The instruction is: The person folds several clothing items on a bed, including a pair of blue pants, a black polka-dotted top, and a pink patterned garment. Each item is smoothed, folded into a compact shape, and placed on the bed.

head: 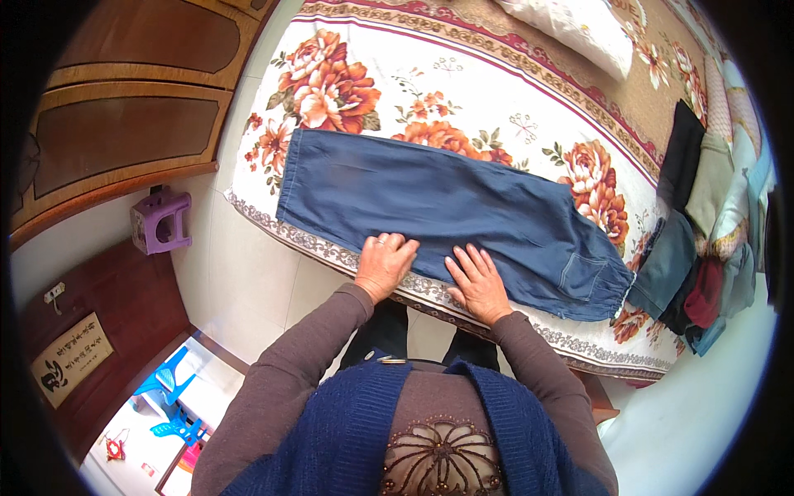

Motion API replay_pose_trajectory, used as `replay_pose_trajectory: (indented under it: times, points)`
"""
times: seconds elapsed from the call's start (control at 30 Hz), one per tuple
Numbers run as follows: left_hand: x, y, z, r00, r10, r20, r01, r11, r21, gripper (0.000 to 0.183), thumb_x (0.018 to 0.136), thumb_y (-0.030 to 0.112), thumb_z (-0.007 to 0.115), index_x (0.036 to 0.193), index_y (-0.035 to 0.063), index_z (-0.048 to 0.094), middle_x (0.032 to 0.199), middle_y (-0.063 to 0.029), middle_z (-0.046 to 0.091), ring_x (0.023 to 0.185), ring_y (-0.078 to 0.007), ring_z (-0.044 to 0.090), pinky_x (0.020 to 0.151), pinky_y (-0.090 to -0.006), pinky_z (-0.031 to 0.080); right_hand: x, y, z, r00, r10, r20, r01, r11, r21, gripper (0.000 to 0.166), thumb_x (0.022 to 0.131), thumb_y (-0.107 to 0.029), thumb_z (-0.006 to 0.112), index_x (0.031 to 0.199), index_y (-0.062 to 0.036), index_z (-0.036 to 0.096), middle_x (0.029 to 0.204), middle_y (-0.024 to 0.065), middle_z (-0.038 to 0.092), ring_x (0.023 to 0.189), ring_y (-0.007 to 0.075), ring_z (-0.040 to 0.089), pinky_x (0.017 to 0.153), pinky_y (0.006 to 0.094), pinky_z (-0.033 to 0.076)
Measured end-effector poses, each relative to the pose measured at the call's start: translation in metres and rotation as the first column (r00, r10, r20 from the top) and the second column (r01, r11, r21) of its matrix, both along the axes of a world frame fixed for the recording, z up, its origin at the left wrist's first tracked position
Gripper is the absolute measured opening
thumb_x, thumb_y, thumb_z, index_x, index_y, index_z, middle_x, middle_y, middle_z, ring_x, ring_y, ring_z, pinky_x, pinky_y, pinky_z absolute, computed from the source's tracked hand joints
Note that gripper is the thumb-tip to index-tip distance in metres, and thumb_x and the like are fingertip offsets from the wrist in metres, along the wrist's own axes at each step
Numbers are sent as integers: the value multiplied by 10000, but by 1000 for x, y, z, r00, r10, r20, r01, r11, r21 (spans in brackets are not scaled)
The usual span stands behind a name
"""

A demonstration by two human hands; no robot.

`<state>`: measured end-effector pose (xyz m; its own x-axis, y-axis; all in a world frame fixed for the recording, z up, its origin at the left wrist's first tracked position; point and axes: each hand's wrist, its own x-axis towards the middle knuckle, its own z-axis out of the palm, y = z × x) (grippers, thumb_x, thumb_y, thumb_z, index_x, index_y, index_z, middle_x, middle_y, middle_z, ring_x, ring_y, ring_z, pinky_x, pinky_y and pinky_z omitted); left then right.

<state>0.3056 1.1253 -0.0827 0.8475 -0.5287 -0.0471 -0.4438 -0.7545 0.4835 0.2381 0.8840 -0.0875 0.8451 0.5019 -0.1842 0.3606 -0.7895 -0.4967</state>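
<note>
A pair of blue trousers (428, 192), folded lengthwise, lies across the near side of a bed with a floral cover (409, 74). The leg hem points left; the gathered elastic waist and a stitched patch pocket (582, 276) are on the right. My left hand (386, 263) has its fingers curled on the near edge of the trousers, seeming to grip the cloth, though the fingertips are hidden. Farther right, my right hand (481, 282) rests flat on the same edge, fingers slightly apart and holding nothing.
Several folded garments (701, 248) are heaped at the bed's right end. A white floral pillow or bundle (574, 31) lies at the far side. On the left stand a wooden cabinet (124, 136) and a purple plastic stool (161, 220). Below them is a dark red door (118, 297).
</note>
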Motion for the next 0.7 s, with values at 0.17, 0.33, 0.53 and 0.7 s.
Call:
replay_pose_trajectory:
  times: [0.17, 0.33, 0.53, 0.7]
  points:
    - [9, 50, -8, 997, 74, -6, -71, 976, 206, 120, 813, 200, 685, 827, 117, 599, 796, -41, 534, 789, -243, 530, 703, -396, 378, -11, 13, 6, 982, 100, -157, -97, 995, 31, 545, 854, -329, 638, 1330, -97, 512, 1393, 73, 484, 1276, 235, 453, 1020, 392, 369]
    - [37, 84, -12, 903, 406, 143, -426, 891, 157, 137, 818, 237, 687, 816, 132, 598, 876, -53, 545, 886, -265, 525, 758, -420, 395, 57, 60, 18, 996, 50, 79, -54, 998, 39, 542, 878, -344, 613, 1330, -65, 507, 1413, 101, 459, 1325, 259, 404, 1111, 428, 297]
    - [83, 134, -20, 570, 795, 209, -820, 533, 208, 401, 817, 291, 706, 1168, 149, 573, 1169, -98, 536, 1093, -317, 500, 910, -470, 409, 66, 99, -8, 995, 95, 21, -97, 988, 117, 515, 853, -318, 639, 1273, -36, 544, 1396, 113, 465, 1319, 271, 409, 1112, 436, 304]
    - [79, 160, -30, 488, 853, 182, -872, 468, 147, 386, 801, 275, 724, 1137, 148, 581, 1049, -75, 568, 1027, -292, 529, 882, -464, 412, 101, 136, 5, 995, 65, 82, -81, 974, 212, 434, 819, -252, 680, 1177, -24, 597, 1329, 130, 515, 1261, 294, 460, 1068, 447, 359]
